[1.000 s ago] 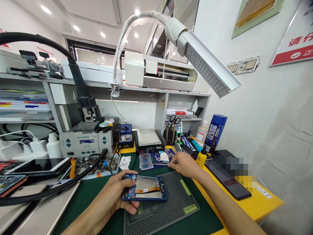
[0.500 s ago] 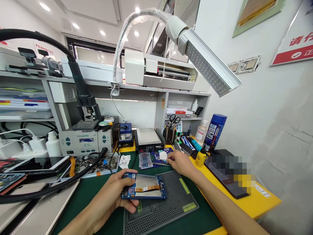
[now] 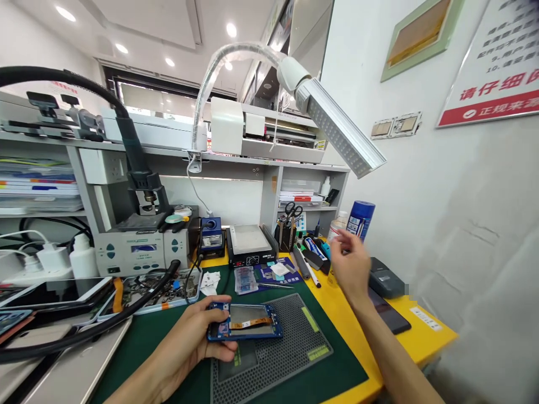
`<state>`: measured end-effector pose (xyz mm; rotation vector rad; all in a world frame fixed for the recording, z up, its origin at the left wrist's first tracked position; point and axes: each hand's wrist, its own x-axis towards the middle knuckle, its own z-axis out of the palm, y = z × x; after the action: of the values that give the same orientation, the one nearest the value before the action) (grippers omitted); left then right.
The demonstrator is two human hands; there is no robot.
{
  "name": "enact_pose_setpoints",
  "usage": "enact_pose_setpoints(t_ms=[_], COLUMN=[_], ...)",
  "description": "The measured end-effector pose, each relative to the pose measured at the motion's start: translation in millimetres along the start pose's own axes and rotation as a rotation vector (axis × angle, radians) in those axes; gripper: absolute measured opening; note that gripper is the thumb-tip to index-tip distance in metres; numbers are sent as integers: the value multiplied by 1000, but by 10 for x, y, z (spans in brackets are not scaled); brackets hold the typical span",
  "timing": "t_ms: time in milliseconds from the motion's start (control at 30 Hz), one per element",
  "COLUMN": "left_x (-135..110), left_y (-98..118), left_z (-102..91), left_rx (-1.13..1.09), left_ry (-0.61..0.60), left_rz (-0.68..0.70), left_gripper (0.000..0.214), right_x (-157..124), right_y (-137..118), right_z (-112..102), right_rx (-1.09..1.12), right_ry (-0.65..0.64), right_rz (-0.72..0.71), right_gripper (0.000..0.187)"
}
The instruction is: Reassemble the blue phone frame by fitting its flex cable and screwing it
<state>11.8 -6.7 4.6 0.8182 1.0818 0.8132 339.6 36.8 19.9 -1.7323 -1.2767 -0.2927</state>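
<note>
My left hand [image 3: 206, 334] grips the left end of a blue phone frame [image 3: 275, 328], thumb on top and fingers beneath. An orange-brown flex cable [image 3: 251, 324] lies across the frame's silvery middle. The frame is held over a grey perforated mat [image 3: 290, 353]. My right hand [image 3: 351, 266] is raised at the right, in front of the bottles, its fingers loosely curled and apart. Nothing shows in it, though the fingers are slightly blurred. Below and left of it lie a white pad [image 3: 279, 269] and tweezers [image 3: 274, 286].
A blue spray can [image 3: 361, 219], a clear bottle [image 3: 336, 227] and a marker pen [image 3: 313, 275] stand or lie at the right. A dark phone [image 3: 389, 314] rests on the yellow edge. A parts tray [image 3: 158, 306] and a black hose [image 3: 143, 306] occupy the left, with a heating plate [image 3: 251, 244] behind.
My right hand has left the white pad and moved right and up toward the bottles. My left hand still holds the phone frame. The view has turned slightly right.
</note>
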Motion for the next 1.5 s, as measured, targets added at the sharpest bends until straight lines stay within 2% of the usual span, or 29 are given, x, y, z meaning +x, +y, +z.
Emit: enact_pose_setpoints(t_ms=[67, 100, 167, 233, 367, 500, 633, 767, 867, 967, 1100, 1267, 1500], left_x=[18, 31, 62, 93, 121, 108, 99, 83, 71, 73, 87, 79, 58], left_y=[-15, -25, -41, -51, -54, -65, -82, -47, 6, 43, 46, 37, 4], left_z=[-6, -10, -20, -34, -64, -89, -85, -67, -80, -111, -133, -123, -105], left_rx=[-14, -24, -48, -70, -88, -80, -60, -28, 4, 39, 68, 85, 127], left_ry=[9, 17, 35, 51, 59, 35, 34, 110, 192, 245, 283, 296, 297], left_rz=[8, 15, 35, 64, 131, 196, 252, 329, 403, 449, 492, 525, 542], left_gripper=[51, 51, 50, 47, 42, 41, 41, 36, 35, 36, 37, 41, 42], right_x=[21, 21, 8, -10, -33, -94, -232, -335, -387, -494, -681, -771, -806], right_y=[191, 285, 440, 521, 462, 204, -265, -818, -1040, -1040, -934, -935, -969], right_z=[-202, -274, -335, -302, -175, -218, -319, -328, -253, -124, 4, 15, 5], right_rx=[-40, -60, -84, -112, -171, -143, 49, 187, 214, 213, 153, 42, 34], right_ry=[105, 97, -21, -175, -378, -467, -671, -879, -977, -1024, -992, -1023, -1024], right_rz=[93, 129, 164, 176, 172, 58, -205, -465, -583, -630, -711, -784, -790], right_gripper=[41, 41, 37, 31, 27, 27, 34, 31, 31, 42, 43, 40, 38])
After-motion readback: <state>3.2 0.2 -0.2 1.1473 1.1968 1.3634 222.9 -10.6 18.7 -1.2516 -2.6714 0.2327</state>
